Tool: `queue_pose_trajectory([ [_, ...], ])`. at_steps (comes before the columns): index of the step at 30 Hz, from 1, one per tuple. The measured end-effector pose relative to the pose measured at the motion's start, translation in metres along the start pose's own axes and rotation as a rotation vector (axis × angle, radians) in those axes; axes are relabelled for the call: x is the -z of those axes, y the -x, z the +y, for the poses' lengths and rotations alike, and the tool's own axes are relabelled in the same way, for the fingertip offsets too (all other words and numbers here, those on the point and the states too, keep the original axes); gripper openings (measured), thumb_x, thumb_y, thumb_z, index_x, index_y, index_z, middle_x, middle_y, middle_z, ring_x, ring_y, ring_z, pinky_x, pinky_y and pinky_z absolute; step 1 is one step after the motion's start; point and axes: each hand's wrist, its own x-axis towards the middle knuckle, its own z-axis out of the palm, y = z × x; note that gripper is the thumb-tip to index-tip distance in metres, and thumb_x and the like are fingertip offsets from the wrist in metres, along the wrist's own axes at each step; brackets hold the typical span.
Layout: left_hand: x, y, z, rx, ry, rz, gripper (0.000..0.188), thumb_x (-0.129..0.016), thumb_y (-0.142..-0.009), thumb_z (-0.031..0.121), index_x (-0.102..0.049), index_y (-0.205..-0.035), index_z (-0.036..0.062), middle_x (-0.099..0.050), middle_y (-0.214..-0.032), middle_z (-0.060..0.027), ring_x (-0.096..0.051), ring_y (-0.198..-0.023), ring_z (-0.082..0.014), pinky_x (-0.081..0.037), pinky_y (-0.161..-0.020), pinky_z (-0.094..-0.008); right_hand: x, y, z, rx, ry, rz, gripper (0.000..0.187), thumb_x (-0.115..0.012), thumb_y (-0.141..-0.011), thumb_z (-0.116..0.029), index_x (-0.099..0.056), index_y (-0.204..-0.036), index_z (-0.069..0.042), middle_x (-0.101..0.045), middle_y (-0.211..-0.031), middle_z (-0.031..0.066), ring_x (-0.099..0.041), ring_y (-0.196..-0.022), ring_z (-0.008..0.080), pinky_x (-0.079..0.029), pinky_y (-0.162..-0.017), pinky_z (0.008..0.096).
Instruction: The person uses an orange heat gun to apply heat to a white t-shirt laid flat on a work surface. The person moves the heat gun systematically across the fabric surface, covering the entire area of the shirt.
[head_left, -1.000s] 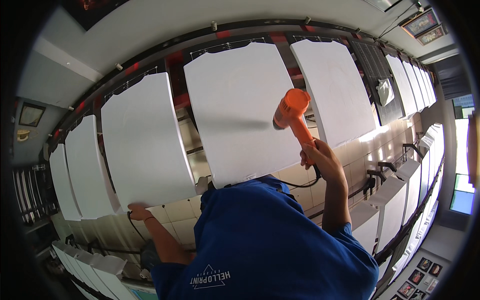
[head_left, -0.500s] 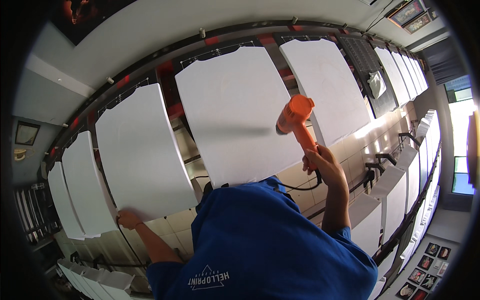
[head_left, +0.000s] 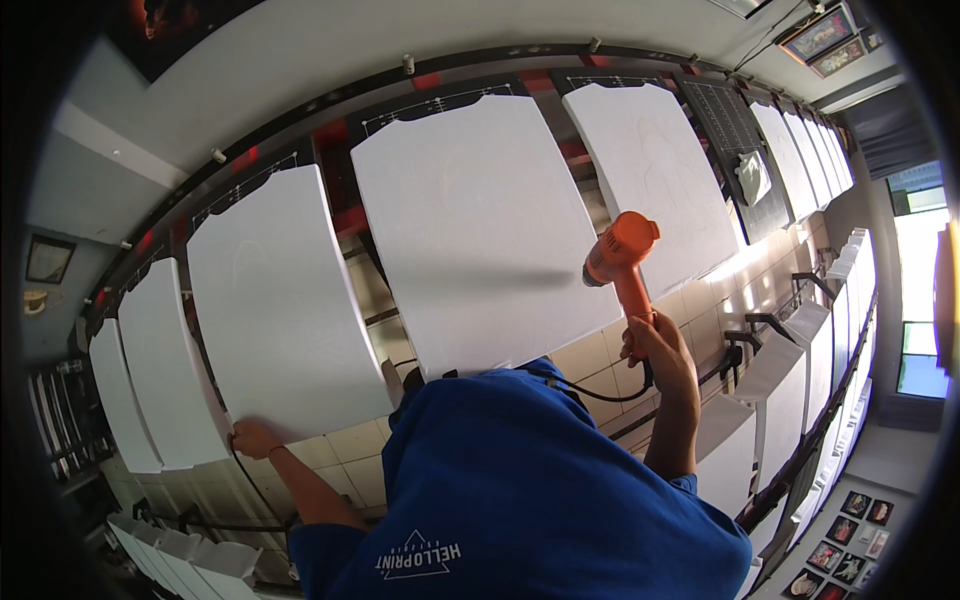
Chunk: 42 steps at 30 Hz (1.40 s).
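My right hand (head_left: 664, 352) is closed round the handle of an orange heat gun (head_left: 628, 245). Its dark nozzle points left, over the right part of a white fabric panel (head_left: 470, 210) laid on a black board. A black cord (head_left: 600, 397) hangs from the handle and passes behind my blue shirt. Off to the left, my left hand (head_left: 258, 439) is closed at the near edge of another white panel (head_left: 285, 300). A thin dark cord (head_left: 255, 487) runs down from its fingers and seems to be gripped in them. The gun's shadow falls across the middle panel.
More white panels (head_left: 655, 180) lie along the curved row, left and right. A bare black board (head_left: 735, 150) at the right carries a crumpled white cloth (head_left: 752, 178). Behind me stands a second row of white-covered boards (head_left: 780, 400) on metal brackets. Tiled floor (head_left: 590, 350) shows between.
The heat gun and my right hand have shifted right and slightly nearer to me. The gun's shadow has moved right across the middle panel. My left hand stays at the panel's near edge.
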Motion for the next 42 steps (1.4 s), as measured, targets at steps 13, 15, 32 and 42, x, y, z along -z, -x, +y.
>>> queue_pose_trajectory([
  [13,0.005,-0.001,-0.003,-0.003,0.131,-0.055,0.051,-0.042,-0.095,0.034,-0.060,-0.109,-0.0122,-0.068,-0.092,-0.0217,-0.064,-0.075,-0.0328,-0.052,-0.073,-0.0460,-0.026,-0.054,-0.020,0.090,-0.191,-0.174,0.032,-0.059,-0.092,-0.031,-0.055,-0.103,-0.001,-0.057,-0.074,0.0028,-0.057,-0.064,0.0107,-0.045,-0.054,0.0235],
  [15,0.004,-0.003,-0.008,-0.023,0.241,-0.086,0.047,-0.044,-0.095,0.032,-0.060,-0.101,-0.0119,-0.065,-0.089,-0.0186,-0.061,-0.071,-0.0302,-0.050,-0.070,-0.0444,-0.039,-0.067,-0.019,0.151,-0.151,-0.125,0.031,-0.059,-0.092,-0.031,-0.055,-0.101,-0.002,-0.057,-0.074,0.0027,-0.057,-0.064,0.0106,-0.046,-0.055,0.0236],
  [32,0.072,-0.088,-0.084,0.207,0.542,-0.148,0.056,-0.041,-0.097,0.033,-0.046,-0.131,-0.0114,-0.047,-0.137,-0.0264,-0.049,-0.125,-0.0382,-0.045,-0.099,-0.0455,-0.145,-0.013,-0.023,-0.115,-0.448,-0.560,0.036,-0.059,-0.091,-0.023,-0.049,-0.116,0.000,-0.051,-0.075,0.0042,-0.052,-0.063,0.0133,-0.043,-0.056,0.0281],
  [42,0.070,-0.315,-0.167,0.301,0.378,-0.175,0.061,-0.034,-0.101,0.040,-0.046,-0.130,-0.0126,-0.050,-0.132,-0.0263,-0.055,-0.112,-0.0348,-0.050,-0.090,-0.0453,-0.337,0.075,-0.032,-0.155,-0.327,-0.713,0.033,-0.062,-0.090,-0.027,-0.053,-0.109,-0.001,-0.048,-0.070,0.0020,-0.050,-0.059,0.0120,-0.043,-0.054,0.0258],
])
